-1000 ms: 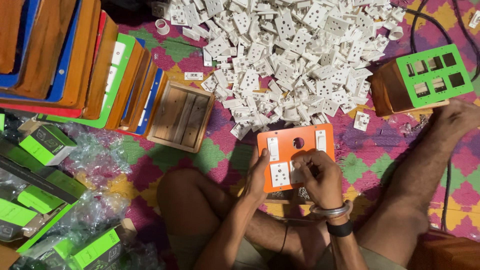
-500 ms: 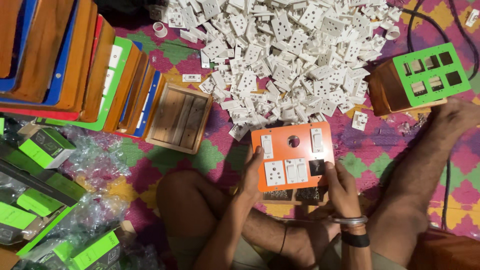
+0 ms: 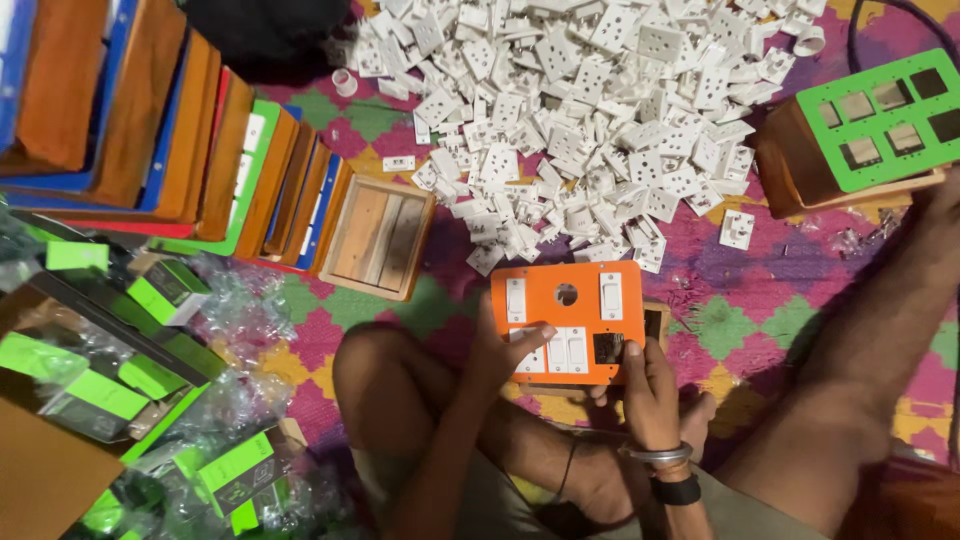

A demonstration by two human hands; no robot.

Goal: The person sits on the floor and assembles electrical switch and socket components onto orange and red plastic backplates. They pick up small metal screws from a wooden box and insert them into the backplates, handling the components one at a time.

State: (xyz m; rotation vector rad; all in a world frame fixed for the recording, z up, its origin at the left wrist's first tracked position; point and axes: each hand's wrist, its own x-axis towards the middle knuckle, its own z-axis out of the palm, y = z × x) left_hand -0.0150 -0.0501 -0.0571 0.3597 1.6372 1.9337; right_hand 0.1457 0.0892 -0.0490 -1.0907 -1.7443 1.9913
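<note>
Hands at centre of head view, person seated cross-legged on a patterned mat. Left hand grips the left edge of an orange switch plate, thumb laid over the lower-left white switch; fingers curled under the plate, so closed on it. Right hand comes up from below at the plate's lower right corner, forearm nearly vertical, wrist carrying a metal bangle and a dark band. Its fingers are bunched narrow, tips pressed at the edge of the one open dark slot; whether they pinch a small part cannot be told.

Plate lies flat, face up, over the person's lap and ankle. Fitted in it: white switches in the upper left and upper right slots, a round hole between them, white modules along the lower row.

Containers: open wooden box left of the plate, nothing seen inside. Wooden box with green slotted cover at upper right, several slots dark. Loose pile of white sockets on the mat above the plate. Stack of coloured boards at upper left; green cartons in clear wrap at lower left.
</note>
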